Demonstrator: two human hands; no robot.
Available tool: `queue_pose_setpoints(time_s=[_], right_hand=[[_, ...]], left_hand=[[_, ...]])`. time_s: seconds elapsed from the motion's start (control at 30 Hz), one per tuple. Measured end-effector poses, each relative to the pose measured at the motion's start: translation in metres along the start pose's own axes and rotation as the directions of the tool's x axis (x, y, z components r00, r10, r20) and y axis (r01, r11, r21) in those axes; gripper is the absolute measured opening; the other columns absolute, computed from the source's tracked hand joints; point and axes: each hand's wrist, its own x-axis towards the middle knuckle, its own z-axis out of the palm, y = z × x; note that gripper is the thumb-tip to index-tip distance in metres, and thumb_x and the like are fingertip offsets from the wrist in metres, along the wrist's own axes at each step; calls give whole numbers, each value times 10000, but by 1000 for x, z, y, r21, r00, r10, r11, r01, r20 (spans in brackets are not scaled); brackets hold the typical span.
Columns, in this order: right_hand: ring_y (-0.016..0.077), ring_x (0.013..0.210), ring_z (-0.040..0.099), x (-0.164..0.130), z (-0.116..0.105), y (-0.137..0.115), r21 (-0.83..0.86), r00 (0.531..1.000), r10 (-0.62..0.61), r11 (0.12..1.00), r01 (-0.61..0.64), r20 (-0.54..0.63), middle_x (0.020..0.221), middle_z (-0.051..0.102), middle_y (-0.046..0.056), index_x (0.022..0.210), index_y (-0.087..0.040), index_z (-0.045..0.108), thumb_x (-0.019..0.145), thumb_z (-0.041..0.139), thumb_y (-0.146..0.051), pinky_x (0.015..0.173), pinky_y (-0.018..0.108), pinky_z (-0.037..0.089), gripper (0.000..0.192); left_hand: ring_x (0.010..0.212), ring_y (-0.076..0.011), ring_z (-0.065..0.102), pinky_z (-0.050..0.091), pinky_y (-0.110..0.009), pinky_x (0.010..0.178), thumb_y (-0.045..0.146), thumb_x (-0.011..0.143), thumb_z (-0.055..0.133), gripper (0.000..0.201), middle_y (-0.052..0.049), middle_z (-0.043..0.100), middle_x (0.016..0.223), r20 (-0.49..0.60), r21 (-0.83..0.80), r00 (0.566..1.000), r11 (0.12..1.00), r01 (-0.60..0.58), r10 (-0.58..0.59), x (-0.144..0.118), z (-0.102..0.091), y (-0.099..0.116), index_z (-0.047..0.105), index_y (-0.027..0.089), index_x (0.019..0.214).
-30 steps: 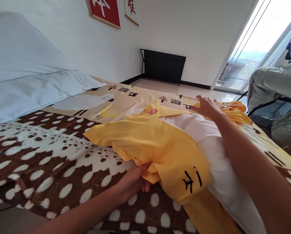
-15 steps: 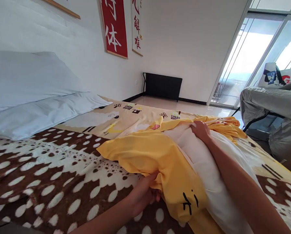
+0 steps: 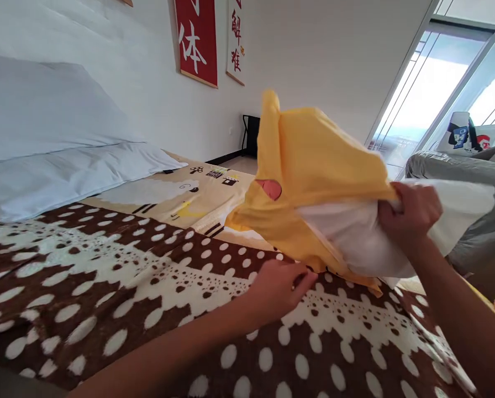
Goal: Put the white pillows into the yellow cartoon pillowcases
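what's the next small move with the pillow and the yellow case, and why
Probably pull the yellow pillowcase further along the white pillow with the left hand. The right hand grips the lifted pillow at the case's edge, and the pillow's bare end beyond that hand remains uncovered.

home bedroom | bed blanket (image 3: 106, 287), pillows (image 3: 57, 166), wall scrolls (image 3: 198, 38)

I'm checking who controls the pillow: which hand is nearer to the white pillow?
Right. The right hand grips the white pillow where the yellow pillowcase ends, holding it off the bed. The left hand is lower, at the pillowcase's bottom edge.
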Motion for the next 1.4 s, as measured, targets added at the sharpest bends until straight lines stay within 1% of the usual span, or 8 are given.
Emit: queue_pose_setpoints(time_s=[0.17,0.3,0.57,0.7,0.8,0.93,1.13,1.4], right_hand=[[194,646,599,-91,24,19,134,986,-162,977,165,-31,702,642,46,945,-187,605,773,549,-227,679,318,464,185],[194,651,600,-100,31,19,124,977,-129,981,151,-173,758,658,52,970,-187,567,760,576,-241,663,320,470,217],[227,725,585,-78,30,5,87,979,-120,987,135,-164,800,653,81,976,-171,549,791,547,-275,706,360,443,212],[252,891,604,-52,8,-7,52,983,-50,998,42,177,942,678,89,1025,-181,562,833,483,-276,791,386,416,229],[269,862,628,-27,-16,-16,-39,869,-37,997,65,493,917,699,74,1032,-205,585,826,474,-302,790,419,399,253],[293,879,630,5,-32,-40,-60,865,-22,996,60,501,954,686,90,971,-206,612,769,465,-244,832,496,378,253],[301,1194,485,23,10,-119,278,968,238,927,-250,76,1343,486,126,1329,-254,420,869,415,-266,929,495,354,461],[263,1042,550,0,24,-122,447,958,286,854,-267,25,1103,619,83,1242,-234,512,903,438,-376,942,480,346,374]], left_hand=[[627,-141,529,432,-275,675,280,801,582,121,-24,612,675,-535,242,763,931,-272,362,16,-66,-11,613,188,729],[867,-165,571,451,-279,732,321,762,660,313,-57,621,1024,-738,162,626,966,-201,254,57,-97,-49,554,189,1026],[1169,-288,555,460,-423,978,528,764,633,552,-136,586,1270,-489,-610,872,729,-311,-38,108,-103,-84,532,167,1169],[1118,-300,590,511,-391,901,466,684,734,569,-152,617,1226,-463,-601,886,736,-313,-2,130,-109,-80,575,141,1123],[1052,-265,632,537,-352,851,430,699,731,497,-127,653,1182,-427,-646,904,711,-277,-36,156,-113,-79,611,149,1092],[944,-211,678,550,-297,796,456,745,663,460,-73,709,1058,-344,-748,930,636,-189,-128,176,-94,-81,626,144,1082],[929,-247,677,569,-323,746,467,697,708,440,-77,708,1047,-550,-743,763,615,-262,-339,142,-54,-77,644,180,1024],[591,-81,586,475,-152,529,375,645,776,259,16,656,664,-785,-417,615,802,-427,-81,99,-98,-58,667,143,682]])
